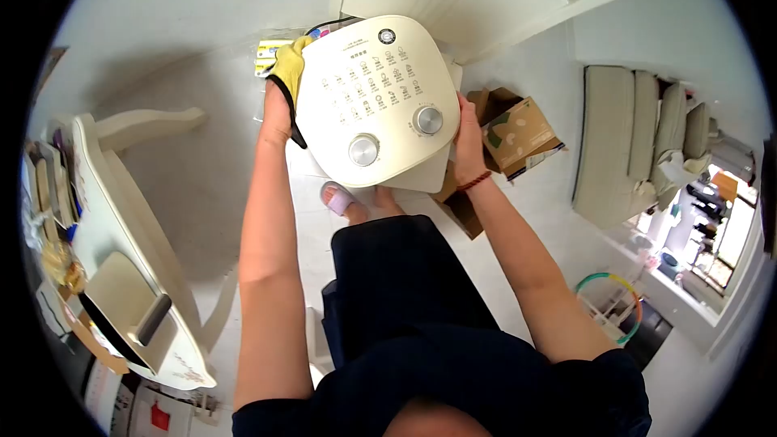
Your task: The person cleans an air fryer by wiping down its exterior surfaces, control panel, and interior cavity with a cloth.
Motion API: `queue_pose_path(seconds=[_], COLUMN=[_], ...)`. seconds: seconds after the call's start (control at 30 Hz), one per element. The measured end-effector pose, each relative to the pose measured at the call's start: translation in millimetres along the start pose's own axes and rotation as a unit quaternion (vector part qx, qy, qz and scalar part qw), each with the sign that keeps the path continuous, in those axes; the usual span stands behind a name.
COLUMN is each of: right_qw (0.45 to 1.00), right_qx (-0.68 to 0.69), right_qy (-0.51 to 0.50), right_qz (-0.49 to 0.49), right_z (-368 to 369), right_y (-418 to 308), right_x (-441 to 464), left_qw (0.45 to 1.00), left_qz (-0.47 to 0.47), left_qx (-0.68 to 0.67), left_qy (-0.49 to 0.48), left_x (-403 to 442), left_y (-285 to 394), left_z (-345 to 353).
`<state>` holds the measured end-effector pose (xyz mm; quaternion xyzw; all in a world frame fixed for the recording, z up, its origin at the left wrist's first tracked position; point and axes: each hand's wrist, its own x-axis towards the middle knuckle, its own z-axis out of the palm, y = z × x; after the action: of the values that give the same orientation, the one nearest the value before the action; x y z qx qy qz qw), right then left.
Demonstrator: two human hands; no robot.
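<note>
A cream air fryer (380, 105) with printed cooking icons and two silver knobs is between my hands, its top facing me. My left hand (279, 105) is at its left side, with a yellow cloth or glove (289, 65) edged in black over the fingers, which are mostly hidden. On the right side, my right hand (469, 142) grips the edge, thumb up near the rim and the other fingers out of sight. A pale flat surface (421, 178) shows below the air fryer; whether the two touch, I cannot tell.
An open cardboard box (522, 142) stands on the floor at right. A white panel or door (486, 0) is beyond the air fryer. At left, a white table (174, 275) bears a cream drawer with a handle (129, 299). A sofa (619, 137) stands far right.
</note>
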<state>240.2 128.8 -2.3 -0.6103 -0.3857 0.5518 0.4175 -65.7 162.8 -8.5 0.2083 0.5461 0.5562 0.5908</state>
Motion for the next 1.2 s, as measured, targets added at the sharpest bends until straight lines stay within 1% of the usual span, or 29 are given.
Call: queue_pose_path(seconds=[0.03, 0.1, 0.13, 0.23, 0.27, 0.3, 0.37, 0.43, 0.47, 0.53, 0.63, 0.67, 0.7, 0.73, 0.77, 0.8, 0.83, 0.87, 0.9, 0.97, 1.0, 1.03, 1.1, 1.17, 1.2], right_qw=[1.0, 0.997, 0.995, 0.999, 0.999, 0.999, 0.997, 0.993, 0.991, 0.98, 0.978, 0.967, 0.965, 0.961, 0.957, 0.948, 0.93, 0.895, 0.845, 0.763, 0.715, 0.705, 0.722, 0.714, 0.709], right_qx=[0.009, 0.02, 0.067, 0.028, 0.026, 0.023, 0.013, -0.004, -0.042, -0.115, -0.099, -0.122, -0.145, -0.171, -0.197, -0.211, -0.292, -0.364, -0.427, -0.452, -0.461, -0.49, -0.509, -0.543, -0.56], right_qy=[0.013, 0.039, 0.039, -0.007, -0.02, -0.035, -0.071, -0.114, -0.128, -0.158, -0.175, -0.225, -0.219, -0.213, -0.208, -0.237, -0.21, -0.182, -0.151, -0.227, -0.259, -0.281, -0.274, -0.232, -0.21], right_qz=[-0.02, -0.058, -0.054, -0.017, -0.004, 0.007, 0.022, 0.03, 0.008, -0.04, 0.057, 0.002, 0.019, 0.035, 0.049, 0.018, -0.08, -0.182, -0.283, -0.402, -0.457, -0.428, -0.38, -0.377, -0.372], right_z=[10.3, 20.5, 21.5, 7.5, 4.2, 2.9, -0.4, -6.6, -10.1, -14.3, -9.3, -8.8, -7.2, -5.7, -3.7, -4.6, -3.3, 1.3, 7.8, 41.7, 61.1, 77.8, 102.3, 117.8, 121.7], right_y=[3.7, 7.9, 5.1, -7.1, -11.6, -16.2, -22.7, -24.8, -23.8, -22.0, -41.6, -48.1, -52.8, -59.6, -68.1, -70.7, -71.5, -79.4, -87.5, -98.7, -98.7, -93.6, -72.9, -62.8, -60.4], right_x=[0.0, 4.6, 6.9, 17.3, 21.6, 27.6, 39.5, 52.7, 61.8, 83.4, 112.6, 119.4, 122.1, 124.0, 125.9, 128.6, 126.2, 114.7, 105.5, 85.0, 72.1, 61.3, 65.5, 61.6, 59.8], left_qw=[1.0, 0.999, 1.0, 0.996, 0.994, 0.993, 0.985, 0.975, 0.969, 0.968, 0.959, 0.966, 0.971, 0.966, 0.97, 0.974, 0.976, 0.976, 0.976, 0.978, 0.987, 0.977, 0.964, 0.937, 0.975], left_qz=[-0.001, 0.031, 0.017, 0.063, 0.092, 0.099, 0.072, 0.074, 0.075, 0.063, 0.044, 0.057, 0.069, 0.072, 0.073, 0.073, 0.074, 0.052, 0.051, 0.045, 0.042, 0.051, 0.127, 0.2, 0.093], left_qx=[0.009, -0.01, -0.006, -0.038, -0.029, -0.036, -0.082, -0.136, -0.165, -0.162, -0.178, -0.144, -0.111, -0.119, -0.092, -0.066, -0.04, -0.051, -0.059, -0.074, 0.054, 0.18, 0.231, 0.285, 0.199], left_qy=[0.006, -0.005, 0.017, 0.04, 0.057, 0.059, 0.137, 0.158, 0.167, 0.178, 0.215, 0.207, 0.2, 0.218, 0.211, 0.206, 0.202, 0.207, 0.203, 0.192, 0.143, 0.097, -0.01, -0.038, -0.037], left_x=[4.3, -6.2, -17.1, -46.1, -60.0, -73.4, -101.5, -114.3, -118.8, -127.0, -135.2, -136.8, -138.5, -139.3, -139.7, -140.1, -140.8, -140.5, -138.5, -126.9, -119.8, -112.5, -81.8, -53.7, -42.1], left_y=[-13.5, -14.1, -11.7, -37.6, -49.1, -54.4, -72.3, -73.6, -75.2, -92.6, -125.7, -130.8, -135.8, -141.7, -138.9, -136.2, -132.7, -125.7, -116.0, -99.1, -91.7, -84.3, -86.3, -84.3, -66.6], left_z=[-9.9, -4.8, -1.6, -5.5, -6.5, -2.5, 5.7, 21.4, 29.1, 33.8, 41.2, 41.6, 41.5, 44.4, 44.3, 43.2, 42.4, 46.4, 47.7, 48.3, 38.6, 28.9, 9.7, 2.0, 10.2])
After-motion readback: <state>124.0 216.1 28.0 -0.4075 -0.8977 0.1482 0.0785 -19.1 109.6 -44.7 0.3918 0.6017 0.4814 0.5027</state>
